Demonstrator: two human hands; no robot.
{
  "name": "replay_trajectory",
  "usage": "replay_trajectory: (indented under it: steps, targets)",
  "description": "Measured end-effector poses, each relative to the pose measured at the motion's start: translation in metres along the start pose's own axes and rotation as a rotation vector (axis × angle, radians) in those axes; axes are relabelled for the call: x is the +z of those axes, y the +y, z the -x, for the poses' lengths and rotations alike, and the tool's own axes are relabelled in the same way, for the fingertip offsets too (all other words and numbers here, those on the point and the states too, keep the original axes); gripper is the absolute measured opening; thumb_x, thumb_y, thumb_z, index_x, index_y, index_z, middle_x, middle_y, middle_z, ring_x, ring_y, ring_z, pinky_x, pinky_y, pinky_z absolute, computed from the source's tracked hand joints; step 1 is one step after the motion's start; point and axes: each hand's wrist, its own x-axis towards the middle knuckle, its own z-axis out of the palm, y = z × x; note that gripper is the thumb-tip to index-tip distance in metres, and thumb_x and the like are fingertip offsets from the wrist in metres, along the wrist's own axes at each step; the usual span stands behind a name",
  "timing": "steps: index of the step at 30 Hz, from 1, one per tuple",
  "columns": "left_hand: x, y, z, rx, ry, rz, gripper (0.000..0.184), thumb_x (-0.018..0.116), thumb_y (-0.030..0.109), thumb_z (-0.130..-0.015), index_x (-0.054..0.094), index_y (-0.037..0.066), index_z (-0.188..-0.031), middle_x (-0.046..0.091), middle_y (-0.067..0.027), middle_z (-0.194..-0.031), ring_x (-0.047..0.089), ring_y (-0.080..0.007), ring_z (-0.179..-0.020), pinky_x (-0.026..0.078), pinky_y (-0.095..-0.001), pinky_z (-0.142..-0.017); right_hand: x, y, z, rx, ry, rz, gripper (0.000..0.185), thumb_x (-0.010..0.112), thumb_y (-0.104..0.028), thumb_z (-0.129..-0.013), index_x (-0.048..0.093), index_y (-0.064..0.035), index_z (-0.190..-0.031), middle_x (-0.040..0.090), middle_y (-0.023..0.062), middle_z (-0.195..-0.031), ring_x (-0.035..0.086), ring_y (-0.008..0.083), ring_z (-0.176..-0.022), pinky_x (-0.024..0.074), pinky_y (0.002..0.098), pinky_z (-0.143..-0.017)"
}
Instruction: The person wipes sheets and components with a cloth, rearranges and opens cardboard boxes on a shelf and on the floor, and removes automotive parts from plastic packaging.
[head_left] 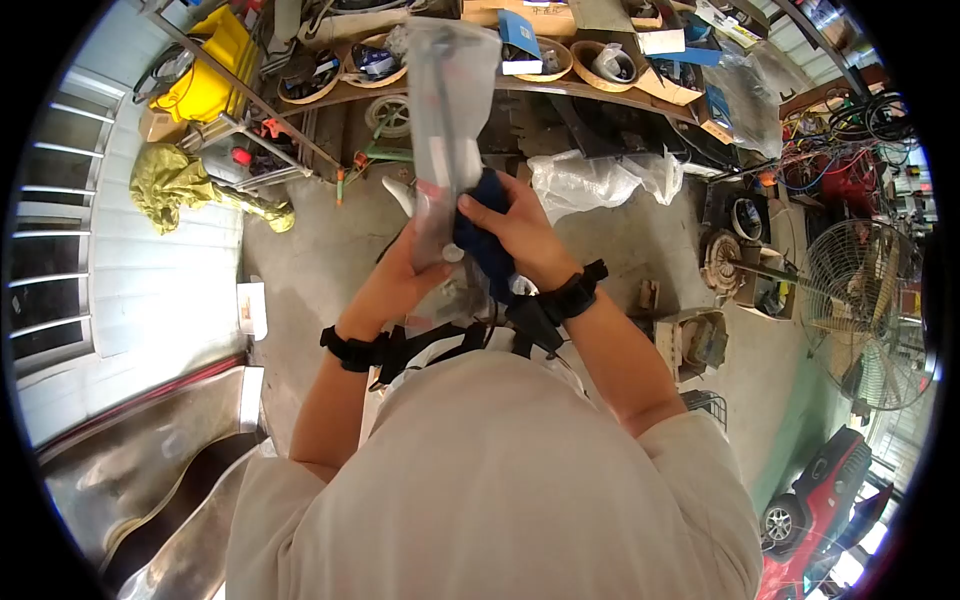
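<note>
A long clear plastic bag (450,110) stretches up in front of my chest, with a long, dark, rod-like part blurred inside it. My left hand (395,280) is closed around the bag's lower left side, thumb across its front. In my right hand (525,235) is a dark blue cloth (487,255), bunched up and pressed against the bag's right side. Red marks show on the plastic near my fingers. A small pale round spot sits by my left thumb; what it is I cannot make out.
Beyond the bag, a shelf (560,88) carries baskets and boxes of parts. Crumpled plastic sheeting (590,185) hangs below it. A large fan (855,310) and a cardboard box (690,340) stand right. Bent metal sheets (150,440) lie lower left.
</note>
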Motion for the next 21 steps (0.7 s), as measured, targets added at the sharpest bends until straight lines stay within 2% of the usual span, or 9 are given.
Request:
replay_trajectory:
  steps: [1, 4, 6, 10, 14, 17, 21]
  targets:
    - [-0.003, 0.002, 0.003, -0.091, -0.019, 0.020, 0.073, 0.056, -0.012, -0.085, 0.026, 0.007, -0.148, 0.043, -0.0088, -0.140, 0.042, -0.0149, -0.128, 0.036, -0.0306, -0.105, 0.002, 0.003, 0.000, -0.039, 0.021, -0.044, 0.045, 0.075, -0.016, -0.083, 0.055, -0.0007, -0.120, 0.061, 0.0039, -0.099, 0.058, 0.0103, -0.087, 0.0503, 0.0275, -0.077]
    - [-0.010, 0.000, 0.005, 0.004, -0.042, -0.104, 0.070, 0.056, -0.010, -0.086, 0.028, 0.008, -0.147, 0.048, -0.0075, -0.135, 0.043, -0.0152, -0.125, 0.038, -0.0309, -0.103, 0.006, 0.009, -0.001, -0.152, 0.069, -0.137, 0.043, 0.077, -0.012, -0.081, 0.057, -0.0006, -0.116, 0.061, 0.0025, -0.094, 0.059, 0.0102, -0.082, 0.0511, 0.0267, -0.073]
    - [-0.010, 0.006, 0.005, 0.032, -0.052, -0.079, 0.068, 0.057, -0.009, -0.086, 0.030, 0.008, -0.147, 0.051, -0.0074, -0.132, 0.046, -0.0156, -0.123, 0.040, -0.0312, -0.101, 0.007, 0.009, -0.003, -0.227, 0.100, -0.161, 0.041, 0.077, -0.012, -0.081, 0.057, -0.0005, -0.116, 0.062, 0.0027, -0.093, 0.059, 0.0100, -0.081, 0.0516, 0.0271, -0.072]
    - [-0.016, 0.000, 0.011, -0.051, -0.067, -0.127, 0.065, 0.060, -0.004, -0.086, 0.034, 0.008, -0.145, 0.055, -0.0084, -0.126, 0.052, -0.0172, -0.116, 0.043, -0.0317, -0.097, 0.002, -0.015, -0.010, -0.227, 0.040, -0.281, 0.033, 0.075, -0.008, -0.081, 0.059, -0.0004, -0.110, 0.063, 0.0039, -0.094, 0.060, 0.0103, -0.082, 0.0518, 0.0265, -0.071]
    - [-0.028, -0.030, 0.020, -0.026, -0.186, -0.169, 0.076, 0.057, -0.011, -0.085, 0.020, 0.006, -0.149, 0.046, -0.0091, -0.137, 0.047, -0.0180, -0.124, 0.038, -0.0331, -0.103, -0.014, -0.028, -0.019, -0.182, 0.029, -0.332, 0.025, 0.073, -0.004, -0.081, 0.062, -0.0007, -0.102, 0.065, 0.0045, -0.088, 0.063, 0.0125, -0.075, 0.0527, 0.0271, -0.066]
    - [-0.035, -0.052, 0.021, -0.032, -0.111, -0.193, 0.080, 0.061, -0.008, -0.084, 0.019, 0.006, -0.150, 0.043, -0.0101, -0.140, 0.042, -0.0204, -0.130, 0.035, -0.0350, -0.106, -0.011, -0.030, -0.015, -0.175, 0.076, -0.347, 0.021, 0.074, -0.002, -0.080, 0.063, -0.0015, -0.097, 0.066, 0.0038, -0.082, 0.063, 0.0132, -0.068, 0.0536, 0.0283, -0.060]
    - [-0.029, -0.026, 0.008, 0.142, 0.136, -0.347, 0.083, 0.066, -0.001, -0.082, 0.018, 0.005, -0.150, 0.040, -0.0114, -0.144, 0.035, -0.0228, -0.137, 0.031, -0.0360, -0.109, -0.011, -0.021, -0.010, -0.210, 0.103, -0.361, 0.025, 0.074, 0.000, -0.079, 0.062, -0.0009, -0.100, 0.066, 0.0040, -0.085, 0.063, 0.0122, -0.070, 0.0541, 0.0284, -0.062]
